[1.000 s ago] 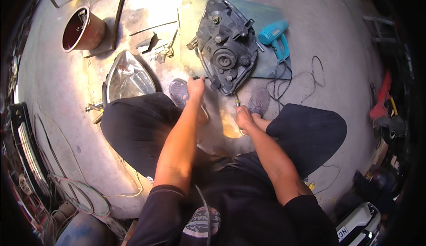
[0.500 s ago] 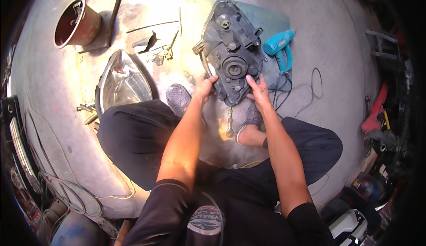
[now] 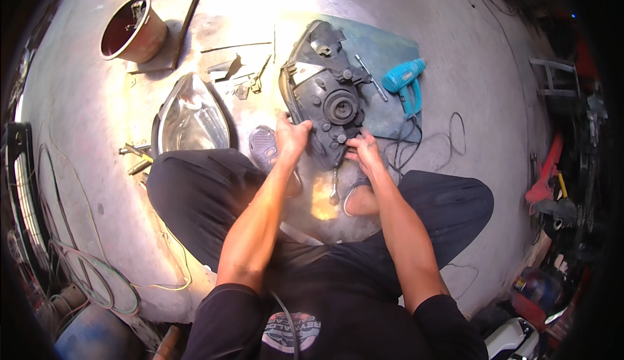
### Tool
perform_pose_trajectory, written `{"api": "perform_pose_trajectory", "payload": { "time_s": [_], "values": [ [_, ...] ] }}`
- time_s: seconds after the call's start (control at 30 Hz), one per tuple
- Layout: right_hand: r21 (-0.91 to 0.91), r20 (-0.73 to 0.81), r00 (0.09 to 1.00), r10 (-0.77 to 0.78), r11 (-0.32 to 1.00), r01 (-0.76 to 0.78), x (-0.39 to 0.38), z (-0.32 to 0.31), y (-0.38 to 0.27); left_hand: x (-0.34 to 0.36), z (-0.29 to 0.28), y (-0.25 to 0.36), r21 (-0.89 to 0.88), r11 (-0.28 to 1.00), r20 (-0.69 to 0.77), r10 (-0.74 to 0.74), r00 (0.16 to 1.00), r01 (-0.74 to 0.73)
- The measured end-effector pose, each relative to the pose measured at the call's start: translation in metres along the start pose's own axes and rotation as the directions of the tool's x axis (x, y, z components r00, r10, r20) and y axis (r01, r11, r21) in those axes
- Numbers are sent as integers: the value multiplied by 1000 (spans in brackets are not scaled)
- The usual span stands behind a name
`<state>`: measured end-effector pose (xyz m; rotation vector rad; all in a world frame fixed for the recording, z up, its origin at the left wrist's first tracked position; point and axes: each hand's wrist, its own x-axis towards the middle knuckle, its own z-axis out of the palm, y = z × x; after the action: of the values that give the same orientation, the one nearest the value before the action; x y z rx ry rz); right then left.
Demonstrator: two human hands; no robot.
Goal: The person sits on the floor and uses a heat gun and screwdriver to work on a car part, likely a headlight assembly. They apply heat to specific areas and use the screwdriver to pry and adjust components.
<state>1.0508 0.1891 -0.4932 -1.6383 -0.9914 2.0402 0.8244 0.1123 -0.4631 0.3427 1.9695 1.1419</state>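
Note:
A black headlight housing is between my two hands, its back side with the round cap facing up. My left hand grips its lower left edge, thumb on top. At the lower right edge, my right hand has its thumb and fingers closed on the rim. The housing is tilted, with its left side wall showing. A ratchet wrench lies on the floor just below the housing's tip, between my feet. To the left of my hands rests a clear headlight lens.
Right of the housing, a teal heat gun with a black cord and a slim metal rod lie on a greenish sheet. A brown bucket stands at far left, near loose dark trim pieces. Hoses coil at lower left.
The housing has turned and tilted onto its side, showing its left wall, and come slightly nearer. The rod on the sheet has come into sight. Both hands keep hold.

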Motion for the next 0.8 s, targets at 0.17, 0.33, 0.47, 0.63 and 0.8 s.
{"api": "perform_pose_trajectory", "payload": {
  "time_s": [0.17, 0.33, 0.47, 0.63, 0.8],
  "values": [
    [34, 158, 987, 28, 999, -34, -9, -8, -10, -28, 5, 30, 61, 995, -123, 80, 989, -73],
    [-414, -196, 936, -291, 890, 190, -42, -29, -66, -57, 27, 59, 94, 988, -126, 137, 982, -126],
    [-543, -102, 781, -616, 692, 475, -61, -3, -145, -65, 45, 76, 166, 976, -88, 156, 984, -140],
    [-501, 70, 807, -587, 678, 537, -41, 71, -219, -73, 57, 90, 173, 967, -67, 200, 978, -186],
    [-577, 37, 899, -437, 725, 376, -2, 73, -244, -75, 72, 95, 175, 943, -58, 298, 953, -284]
  ]
}}
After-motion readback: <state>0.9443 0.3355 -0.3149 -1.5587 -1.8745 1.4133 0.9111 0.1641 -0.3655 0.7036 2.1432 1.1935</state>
